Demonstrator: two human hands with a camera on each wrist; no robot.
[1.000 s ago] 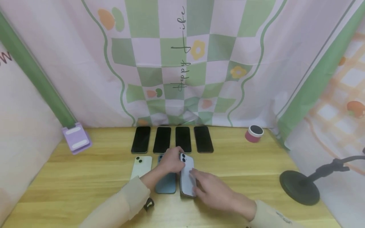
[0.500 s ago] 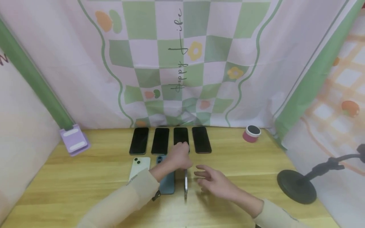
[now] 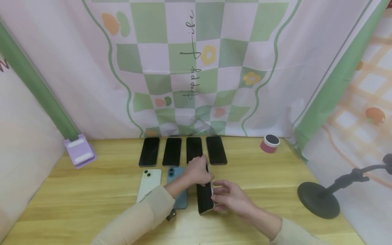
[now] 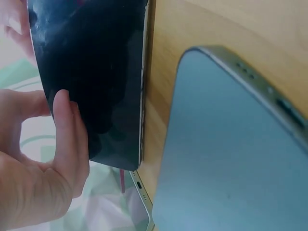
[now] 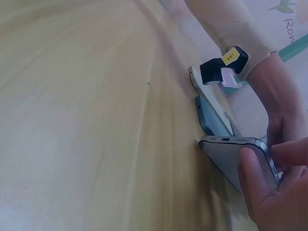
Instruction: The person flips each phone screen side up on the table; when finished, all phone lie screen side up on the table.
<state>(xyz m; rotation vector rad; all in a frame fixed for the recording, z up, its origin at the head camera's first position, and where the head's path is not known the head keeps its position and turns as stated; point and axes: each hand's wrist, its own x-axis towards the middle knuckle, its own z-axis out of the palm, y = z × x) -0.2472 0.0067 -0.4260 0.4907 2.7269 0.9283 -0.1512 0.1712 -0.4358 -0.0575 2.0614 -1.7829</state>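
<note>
Currently, the left hand [image 3: 197,173] pinches the far end of a smartphone [image 3: 204,198], its gap closed down to the phone's thickness; in the left wrist view some fingers lie on the dark glass and another digit meets the edge. The right hand [image 3: 235,198] touches the phone's right long edge near its lower end, fingers slightly bent and spread. The right wrist view shows one of its digits against the pale back, but whether it pinches the phone or only steadies it I cannot tell.

This phone sits between the two hands, tilted, with its black screen turned up and leftward and its right long edge raised. Just to its left, a blue smartphone [image 3: 181,199] lies back up on the wooden tabletop [image 3: 254,180], partly covered by the left wrist. Next along is a pale mint smartphone [image 3: 151,182], also back up, with two camera lenses showing and its lower part hidden by the beige left sleeve [image 3: 134,217]. A black device [image 5: 211,72] with a yellow label sits at the left wrist.

Farther back, four dark-screened smartphones [image 3: 172,152] line up side by side near the checked curtain [image 3: 183,81], the third partly hidden behind the left hand. Well apart to the right stand a pink jar [image 3: 269,145] and a black lamp base [image 3: 318,200].
</note>
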